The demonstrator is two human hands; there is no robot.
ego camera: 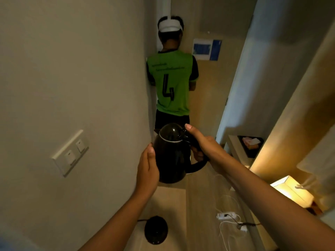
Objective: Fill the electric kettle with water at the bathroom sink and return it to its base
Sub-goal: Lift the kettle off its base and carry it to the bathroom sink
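Observation:
I hold a black electric kettle (172, 156) upright in the air in front of me, its domed lid closed. My right hand (203, 145) grips the kettle's handle, thumb resting near the lid. My left hand (147, 165) presses flat against the kettle's left side. The round black kettle base (155, 230) lies below on a light wooden surface (172, 200), with its cord running off to the left. The kettle is well above the base and apart from it.
A person in a green shirt (171, 84) stands with their back to me in the narrow passage ahead. A wall with a double switch plate (70, 153) is close on the left. White cables and a power strip (227, 215) lie at the right, beside a lit lamp (290, 191).

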